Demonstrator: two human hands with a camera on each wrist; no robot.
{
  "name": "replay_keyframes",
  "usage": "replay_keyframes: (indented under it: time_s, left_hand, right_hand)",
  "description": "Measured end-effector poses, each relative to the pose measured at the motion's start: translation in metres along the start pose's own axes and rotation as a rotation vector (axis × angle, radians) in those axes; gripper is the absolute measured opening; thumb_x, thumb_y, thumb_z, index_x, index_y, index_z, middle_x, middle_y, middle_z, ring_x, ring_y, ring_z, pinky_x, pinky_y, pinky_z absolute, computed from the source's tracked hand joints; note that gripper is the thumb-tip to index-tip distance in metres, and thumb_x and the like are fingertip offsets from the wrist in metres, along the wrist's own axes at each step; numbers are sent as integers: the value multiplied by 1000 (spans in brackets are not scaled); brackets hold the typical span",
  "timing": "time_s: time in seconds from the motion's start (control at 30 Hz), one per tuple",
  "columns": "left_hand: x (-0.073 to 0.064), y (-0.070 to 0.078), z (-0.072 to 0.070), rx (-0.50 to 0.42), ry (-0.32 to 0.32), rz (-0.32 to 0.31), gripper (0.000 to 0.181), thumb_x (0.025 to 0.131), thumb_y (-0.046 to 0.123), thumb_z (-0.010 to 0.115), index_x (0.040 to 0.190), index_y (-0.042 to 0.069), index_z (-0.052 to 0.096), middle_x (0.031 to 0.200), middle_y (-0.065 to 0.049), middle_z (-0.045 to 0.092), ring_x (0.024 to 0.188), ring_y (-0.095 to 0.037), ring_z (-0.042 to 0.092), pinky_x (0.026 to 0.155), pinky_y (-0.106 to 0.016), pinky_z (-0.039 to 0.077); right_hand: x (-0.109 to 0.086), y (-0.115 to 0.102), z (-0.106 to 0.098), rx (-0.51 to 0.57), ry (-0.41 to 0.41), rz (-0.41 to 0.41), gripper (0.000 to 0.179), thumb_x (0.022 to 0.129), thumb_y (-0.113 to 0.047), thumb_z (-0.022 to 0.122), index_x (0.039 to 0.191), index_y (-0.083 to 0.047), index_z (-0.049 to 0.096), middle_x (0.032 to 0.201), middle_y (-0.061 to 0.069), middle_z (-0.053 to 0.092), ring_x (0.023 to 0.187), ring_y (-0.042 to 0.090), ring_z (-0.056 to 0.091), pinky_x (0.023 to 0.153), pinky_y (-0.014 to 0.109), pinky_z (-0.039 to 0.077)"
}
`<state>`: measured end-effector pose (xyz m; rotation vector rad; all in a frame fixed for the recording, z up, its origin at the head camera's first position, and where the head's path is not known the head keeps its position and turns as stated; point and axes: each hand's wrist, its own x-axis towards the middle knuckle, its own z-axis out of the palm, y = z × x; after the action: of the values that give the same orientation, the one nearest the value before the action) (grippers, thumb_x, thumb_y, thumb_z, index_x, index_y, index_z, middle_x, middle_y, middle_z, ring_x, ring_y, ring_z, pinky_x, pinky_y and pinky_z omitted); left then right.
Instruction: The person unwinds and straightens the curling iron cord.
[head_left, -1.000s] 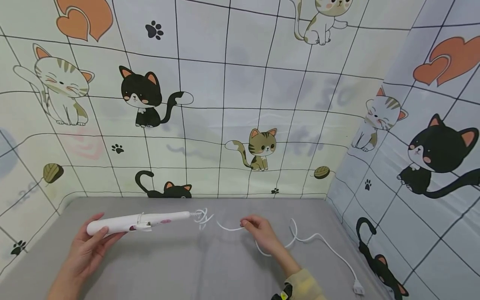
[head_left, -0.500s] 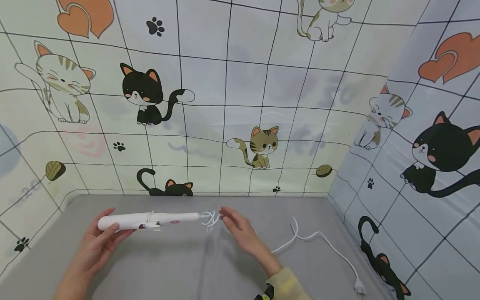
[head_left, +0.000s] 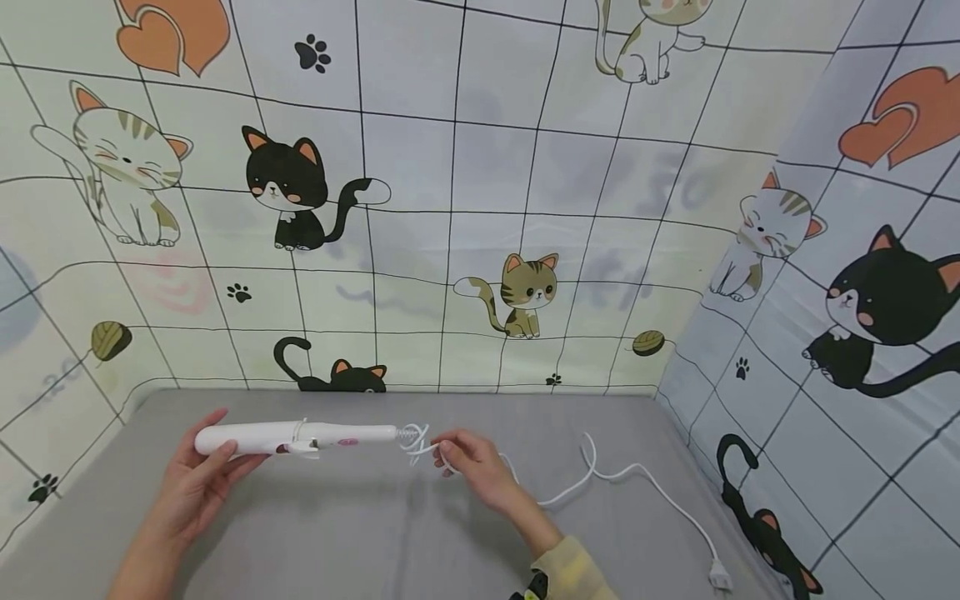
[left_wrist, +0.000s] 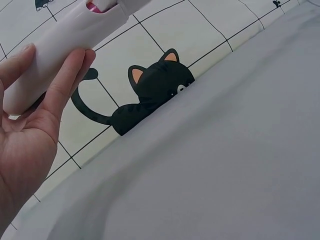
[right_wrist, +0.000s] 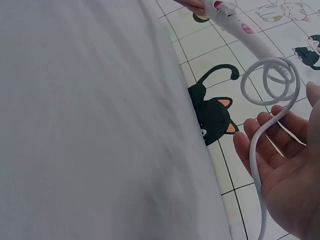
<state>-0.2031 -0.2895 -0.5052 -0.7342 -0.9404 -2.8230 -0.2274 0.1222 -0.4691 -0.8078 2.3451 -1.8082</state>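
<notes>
My left hand [head_left: 198, 487] grips the thick end of a white curling iron [head_left: 255, 438], held level above the grey surface, with its thumb and fingers around the body. In the left wrist view the thumb and fingers [left_wrist: 60, 87] lie on either side of it. Its thin end points right, toward my right hand [head_left: 476, 471]. The white cord [right_wrist: 255, 155] leaves that end in loose loops and runs across the right palm side. In the right wrist view those fingers are loosely bent along the cord, the thumb apart from them. Pink marks show on the iron's body.
The cord's far part trails over the grey surface [head_left: 337, 533] to a white plug [head_left: 720, 575] at the right. Cat-patterned cloth walls [head_left: 408, 167] rise behind and on the right side.
My right hand has moved left along the cord, up to the loops by the iron's end, its fingers bending more at the last. The left hand and iron shifted slightly right.
</notes>
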Motion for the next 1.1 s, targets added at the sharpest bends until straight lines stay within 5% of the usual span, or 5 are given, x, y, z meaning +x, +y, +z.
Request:
replay_keyframes:
  time_s: [0.2,0.33,0.53,0.63,1.1]
  left_hand:
    - [1,1,1,-50,9,20,58,102,-21,25,148,6,48,128,-18,50,107,-45,68,99,-53,53]
    - [-1,5,-1,-42,50,31,59,102,-22,27,148,7,49,127,-17,50,105,-44,69,96,-53,55]
    - [-5,13,-6,-80,48,56,61,101,-23,23,148,5,48,126,-18,52,104,-46,69,94,-55,56]
    - [-7,16,-8,-106,30,61,60,101,-24,22,149,3,46,126,-19,53,106,-48,68,94,-56,55]
    - [-12,31,-14,-202,74,92,57,102,-22,21,144,2,50,127,-17,52,113,-48,65,93,-61,54]
  right_hand:
    - [-6,-19,-4,-22,-7,104,20,105,-9,58,112,8,67,92,9,65,84,29,64,64,34,60]
    - [-10,-27,-9,-38,12,122,16,102,-7,62,105,7,69,86,13,63,75,28,59,55,20,48]
    - [-7,7,-22,-102,76,112,17,101,-8,65,101,7,71,83,23,63,65,26,54,49,17,41]
    - [-8,18,-31,-148,112,115,16,100,-12,68,98,2,74,81,13,64,65,16,54,51,18,44]
    - [-11,28,-70,-292,346,154,16,96,-17,74,92,-2,78,73,-1,64,63,13,55,51,21,43]
